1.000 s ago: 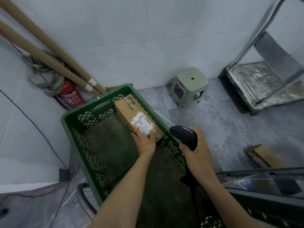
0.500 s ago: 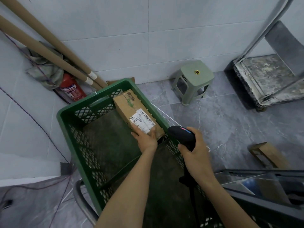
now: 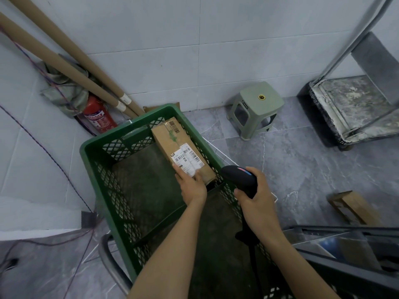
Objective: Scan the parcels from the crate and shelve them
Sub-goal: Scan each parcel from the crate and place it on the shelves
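Observation:
A long brown cardboard parcel (image 3: 176,145) with a white barcode label lies along the right inner wall of the green plastic crate (image 3: 101,169). My left hand (image 3: 192,183) grips the parcel's near end, fingers over the label's lower edge. My right hand (image 3: 258,196) holds a black handheld scanner (image 3: 239,178) just outside the crate's right rim, its head pointing toward the parcel. The scanner's cable hangs down below my wrist. Apart from the parcel, I see only bare dark floor in the crate.
A grey-green plastic stool (image 3: 255,107) stands by the wall. A second cardboard box (image 3: 354,207) lies on the floor at right. A metal cart (image 3: 354,111) sits far right, a shelf frame (image 3: 345,236) near right. Cardboard tubes (image 3: 64,55) and a fire extinguisher (image 3: 98,115) fill the left corner.
The view has shifted slightly. My left hand keeps its hold on the parcel's near end, and the scanner in my right hand stays beside the crate rim.

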